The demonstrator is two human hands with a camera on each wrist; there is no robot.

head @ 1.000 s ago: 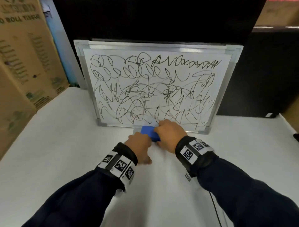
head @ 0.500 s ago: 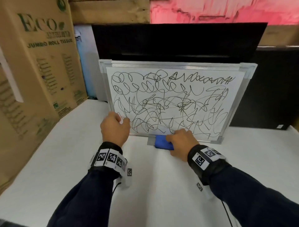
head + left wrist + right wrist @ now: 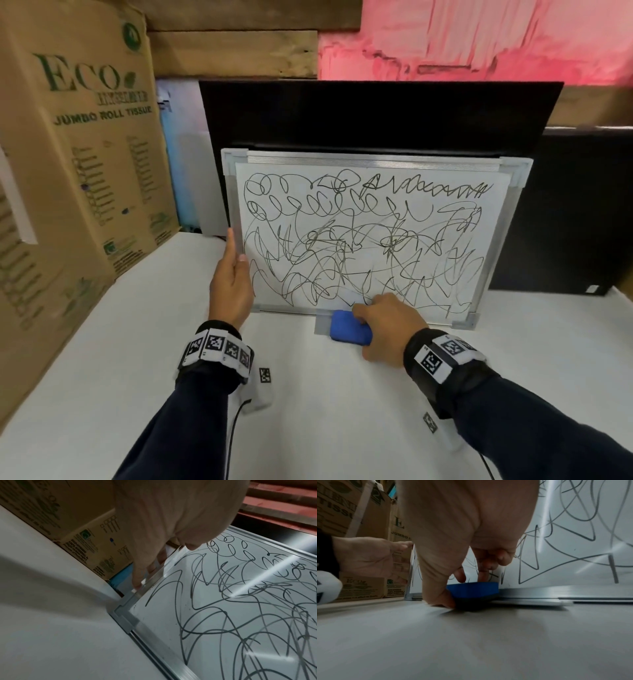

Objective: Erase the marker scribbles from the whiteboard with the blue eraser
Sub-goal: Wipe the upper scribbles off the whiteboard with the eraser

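Now the right hand (image 3: pixel 383 329) sits nearest, low on the white table (image 3: pixel 102 342), thumb and fingers curled around the blue eraser (image 3: pixel 350 331). Eraser looks not yet lifted: in the right wrist view its dark underside rests on the table, partly on the small tray at the whiteboard's (image 3: pixel 507 219) bottom edge. Change from a second ago: the left hand (image 3: pixel 231 284) has left the eraser and moved up to the board's left frame, thumb on the front, fingers (image 3: pixel 142 572) behind the rail. So the board is braced and the grasp handed to one hand. Scribbles (image 3: pixel 370 240) all intact; wiping not started.
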